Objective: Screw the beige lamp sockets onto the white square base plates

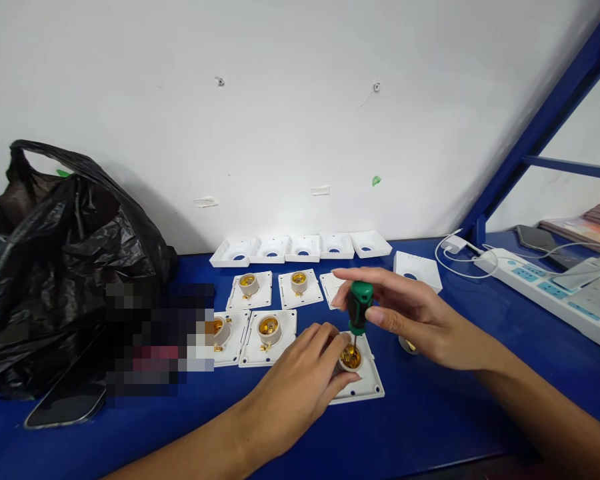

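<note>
A white square lamp-holder plate [367, 387] with a round socket [351, 358] showing brass inside lies on the blue table [430, 413]. My left hand [300, 387] rests on it, fingers curled around the socket. My right hand [410, 313] pinches the green handle of a small screwdriver [359, 308], held upright with its tip down in the socket. Other socket plates [270, 329] lie just left and behind.
A row of several empty white covers [303, 248] lines the wall. A black plastic bag [60, 267] and a phone [67, 405] sit at left. A white power strip [555, 293] with cables and another phone [535, 238] are at right.
</note>
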`<state>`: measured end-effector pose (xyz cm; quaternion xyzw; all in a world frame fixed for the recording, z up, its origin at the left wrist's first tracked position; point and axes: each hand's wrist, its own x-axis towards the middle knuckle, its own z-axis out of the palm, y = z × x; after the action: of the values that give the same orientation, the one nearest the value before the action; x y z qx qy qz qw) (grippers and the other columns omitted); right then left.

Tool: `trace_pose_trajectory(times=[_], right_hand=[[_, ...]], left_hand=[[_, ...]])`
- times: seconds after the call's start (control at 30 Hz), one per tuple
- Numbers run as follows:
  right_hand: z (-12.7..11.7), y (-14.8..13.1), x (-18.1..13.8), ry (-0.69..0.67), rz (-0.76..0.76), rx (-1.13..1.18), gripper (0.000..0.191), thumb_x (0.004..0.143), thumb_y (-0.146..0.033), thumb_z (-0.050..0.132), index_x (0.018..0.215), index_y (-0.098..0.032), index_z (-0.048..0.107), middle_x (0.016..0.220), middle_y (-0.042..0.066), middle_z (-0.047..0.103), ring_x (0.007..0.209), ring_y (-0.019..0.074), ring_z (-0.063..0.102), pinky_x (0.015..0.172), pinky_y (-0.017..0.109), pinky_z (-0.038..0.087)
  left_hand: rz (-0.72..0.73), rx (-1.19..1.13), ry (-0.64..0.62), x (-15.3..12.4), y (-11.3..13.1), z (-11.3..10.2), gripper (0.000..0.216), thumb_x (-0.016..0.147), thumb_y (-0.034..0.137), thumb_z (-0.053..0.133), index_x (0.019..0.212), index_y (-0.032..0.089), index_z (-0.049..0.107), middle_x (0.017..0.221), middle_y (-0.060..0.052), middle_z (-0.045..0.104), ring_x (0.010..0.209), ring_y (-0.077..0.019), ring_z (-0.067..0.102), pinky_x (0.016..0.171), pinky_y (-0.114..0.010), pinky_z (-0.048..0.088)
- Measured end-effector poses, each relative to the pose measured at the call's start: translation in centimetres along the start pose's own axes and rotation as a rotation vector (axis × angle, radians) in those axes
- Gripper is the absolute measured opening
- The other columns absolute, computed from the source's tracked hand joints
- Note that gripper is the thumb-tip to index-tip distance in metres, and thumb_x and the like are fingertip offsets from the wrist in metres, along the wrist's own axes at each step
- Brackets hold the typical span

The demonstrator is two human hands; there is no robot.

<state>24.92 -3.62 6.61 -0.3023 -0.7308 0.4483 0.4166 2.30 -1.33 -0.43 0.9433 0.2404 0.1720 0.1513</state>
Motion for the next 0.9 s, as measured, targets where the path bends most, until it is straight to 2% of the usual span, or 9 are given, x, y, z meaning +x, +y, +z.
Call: trace_pose_trajectory(times=[0.07,0.17,0.3,0.47,0.9], right_hand=[[0.3,0.1,0.0,-0.005,-0.006,0.029,0.042,0.109,-0.025,0.058,0.147,-0.043,0.059,0.133,0.003,0.065,0.125,0.0185,0.062,0.104,0.036,0.052],[0.6,0.6,0.2,0.135,-0.119,-0.032,0.034,0.101,-0.023,0.072,0.131,-0.039,0.07,0.12,0.001,0.063,0.112,0.0164,0.061,0.101,0.033,0.05],[0.4,1.2,0.4,0.164,-0.121,-0.067,0.033,0.103,-0.024,0.069,0.132,-0.037,0.07,0.111,0.002,0.063,0.102,0.0176,0.061,0.092,0.034,0.052],[0.2,1.6,0.5,0.253,-0.135,-0.075,0.031,0.093,-0.024,0.081,0.121,-0.035,0.073,0.101,0.0,0.062,0.087,0.0164,0.057,0.087,0.035,0.051],[0.2,1.7,0.8,0.335,-0.103,-0.102,0.028,0.091,-0.027,0.083,0.118,-0.033,0.076,0.1,0.0,0.063,0.083,0.0155,0.053,0.08,0.032,0.049]], left_hand=[[0.004,-0.002,0.013,0.0,0.0,0.1,0.034,0.105,0.034,0.069,0.133,0.02,0.054,0.123,-0.009,0.065,0.117,-0.0308,0.064,0.101,-0.049,0.058],[0.008,-0.004,0.019,0.0,0.0,0.0,0.036,0.105,0.033,0.069,0.134,0.019,0.054,0.122,-0.008,0.065,0.116,-0.0302,0.065,0.1,-0.048,0.059],[0.003,-0.007,-0.005,-0.1,0.0,-0.2,0.036,0.105,0.032,0.069,0.135,0.02,0.054,0.123,-0.008,0.065,0.116,-0.03,0.065,0.1,-0.048,0.059],[-0.016,-0.016,-0.026,0.0,0.1,-0.3,0.034,0.105,0.032,0.069,0.133,0.02,0.055,0.123,-0.008,0.065,0.116,-0.0303,0.065,0.1,-0.049,0.059],[-0.018,-0.008,-0.026,-0.1,0.0,-0.2,0.032,0.105,0.033,0.069,0.132,0.019,0.057,0.122,-0.008,0.065,0.115,-0.0302,0.064,0.098,-0.047,0.059]])
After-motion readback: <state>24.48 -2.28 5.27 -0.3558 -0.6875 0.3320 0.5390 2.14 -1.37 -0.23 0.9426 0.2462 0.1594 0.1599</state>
